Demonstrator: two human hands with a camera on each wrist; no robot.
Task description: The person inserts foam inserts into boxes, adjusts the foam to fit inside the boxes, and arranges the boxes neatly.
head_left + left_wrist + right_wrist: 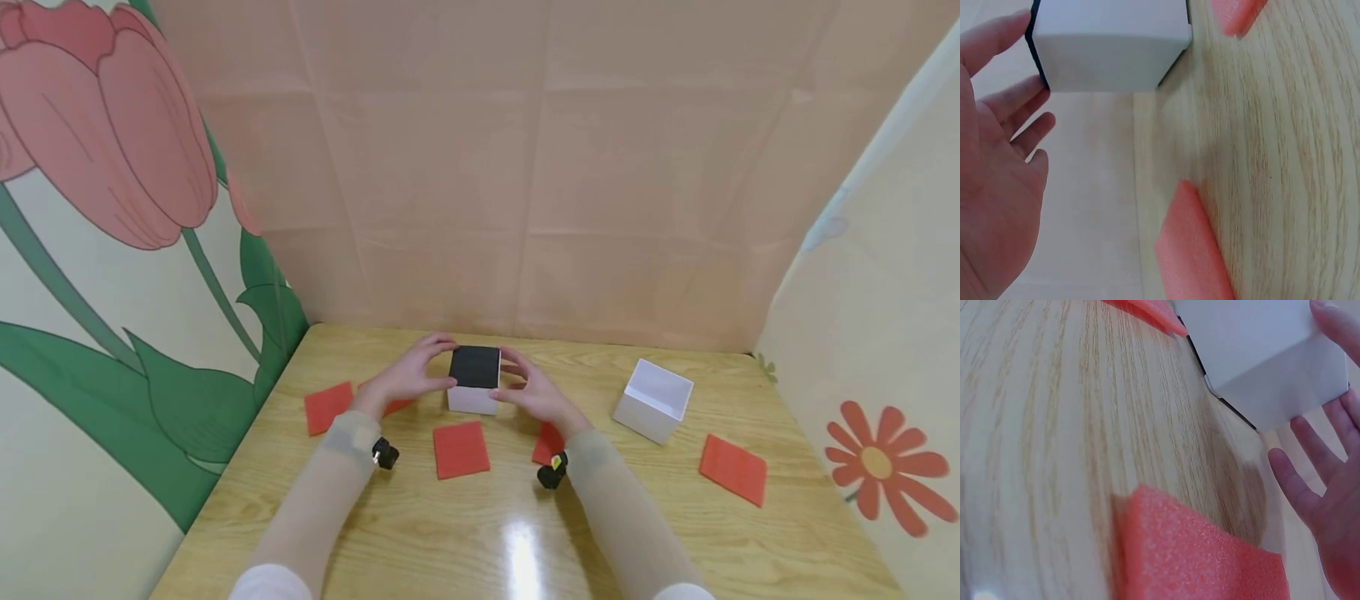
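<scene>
A small white box (472, 401) with a black top (476, 367) sits near the back middle of the table, between both hands. My left hand (408, 372) holds its left side, thumb at the near corner and a finger at the far one. On the right side my right hand (542, 392) has its thumb by the near corner and fingers farther back. In the left wrist view the left hand (997, 169) touches the box's black-edged top. The right wrist view shows the right hand (1335, 506) with fingertips against the white box (1272, 369); its other fingers spread loosely.
An open white box (654, 400) stands to the right. Red foam squares lie about the wooden table: one in front (461, 450), one at far right (733, 469), one at left (328, 408). Others are partly hidden by the arms. A pink cloth wall (525, 250) closes the back.
</scene>
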